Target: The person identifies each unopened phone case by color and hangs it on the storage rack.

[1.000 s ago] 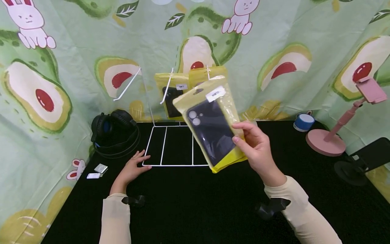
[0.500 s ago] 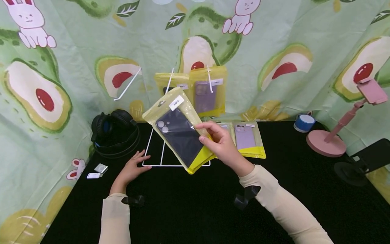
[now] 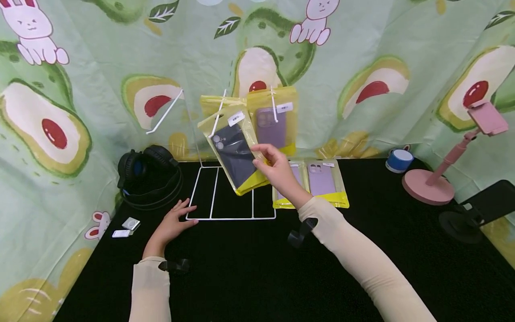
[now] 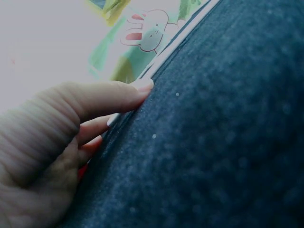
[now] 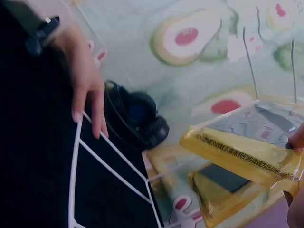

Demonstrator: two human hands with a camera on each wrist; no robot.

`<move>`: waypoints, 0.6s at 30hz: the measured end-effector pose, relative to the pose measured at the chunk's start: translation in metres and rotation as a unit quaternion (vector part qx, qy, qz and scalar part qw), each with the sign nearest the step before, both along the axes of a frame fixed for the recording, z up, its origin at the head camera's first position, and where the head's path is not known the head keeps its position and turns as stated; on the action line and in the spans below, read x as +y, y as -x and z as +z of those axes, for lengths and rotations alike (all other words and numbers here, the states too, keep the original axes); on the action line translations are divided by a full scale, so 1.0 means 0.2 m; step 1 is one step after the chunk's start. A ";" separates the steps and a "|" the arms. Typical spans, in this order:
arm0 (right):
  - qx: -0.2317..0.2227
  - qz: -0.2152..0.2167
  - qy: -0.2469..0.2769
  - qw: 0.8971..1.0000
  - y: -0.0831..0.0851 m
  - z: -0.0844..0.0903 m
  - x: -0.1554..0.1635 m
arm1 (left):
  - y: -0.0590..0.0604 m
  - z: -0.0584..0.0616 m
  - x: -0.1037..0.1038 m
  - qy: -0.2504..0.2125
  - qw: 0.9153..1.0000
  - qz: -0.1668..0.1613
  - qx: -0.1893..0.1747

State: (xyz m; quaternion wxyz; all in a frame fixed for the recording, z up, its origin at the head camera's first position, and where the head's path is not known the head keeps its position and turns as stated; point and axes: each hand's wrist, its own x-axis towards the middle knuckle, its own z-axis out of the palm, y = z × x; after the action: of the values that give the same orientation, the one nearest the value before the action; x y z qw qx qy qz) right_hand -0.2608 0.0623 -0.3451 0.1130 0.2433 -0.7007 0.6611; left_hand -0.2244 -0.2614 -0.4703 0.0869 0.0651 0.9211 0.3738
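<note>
My right hand (image 3: 270, 166) pinches a yellow packet with a dark phone case (image 3: 234, 151) and holds it up at the middle hook (image 3: 218, 119) of a white wire rack (image 3: 231, 218). In the right wrist view the same dark phone case packet (image 5: 247, 147) shows edge-on. Another dark-case packet hangs behind it, and a purple-case packet (image 3: 273, 120) hangs on the hook to the right. Two purple-case packets (image 3: 322, 181) lie on the black table (image 3: 249, 268). My left hand (image 3: 173, 223) rests flat on the table, fingertips at the rack base corner; the left hand (image 4: 57, 142) lies flat in its wrist view too.
Black headphones (image 3: 149, 176) lie at the back left, with two small white gadgets (image 3: 126, 227) near the left edge. An empty hook (image 3: 164, 114) sticks out on the rack's left. A blue cup (image 3: 397, 160), a pink phone stand (image 3: 446, 172) and a black stand (image 3: 474, 214) stand at the right.
My right hand has carried the dark-case packet left and away from me, up to the rack's middle hook. The purple packets on the table came into view. My left hand has stayed put.
</note>
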 end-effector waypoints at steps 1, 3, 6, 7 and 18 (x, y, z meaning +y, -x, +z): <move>-0.004 -0.009 -0.004 1.000 0.03 0.00 -0.01 | 0.00 0.00 0.00 0.001 1.000 0.001 -0.001; -0.010 -0.022 -0.011 1.000 0.08 -0.01 -0.03 | 0.00 0.00 0.00 0.002 1.000 0.001 -0.004; -0.021 -0.036 -0.041 0.998 0.13 -0.03 -0.04 | 0.01 0.00 0.00 0.003 1.000 0.003 -0.005; -0.027 -0.037 -0.055 0.997 0.14 -0.03 -0.05 | 0.01 0.00 0.01 0.002 1.000 0.003 -0.007; -0.056 -0.023 -0.102 0.993 0.15 -0.17 0.03 | 0.00 0.01 0.01 -0.001 1.000 0.004 -0.011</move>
State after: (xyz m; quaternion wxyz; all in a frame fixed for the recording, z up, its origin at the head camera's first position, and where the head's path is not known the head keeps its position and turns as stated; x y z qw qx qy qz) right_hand -0.2915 0.0682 -0.3785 0.0638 0.2000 -0.7752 0.5958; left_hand -0.2242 -0.2596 -0.4693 0.0954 0.0573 0.9199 0.3759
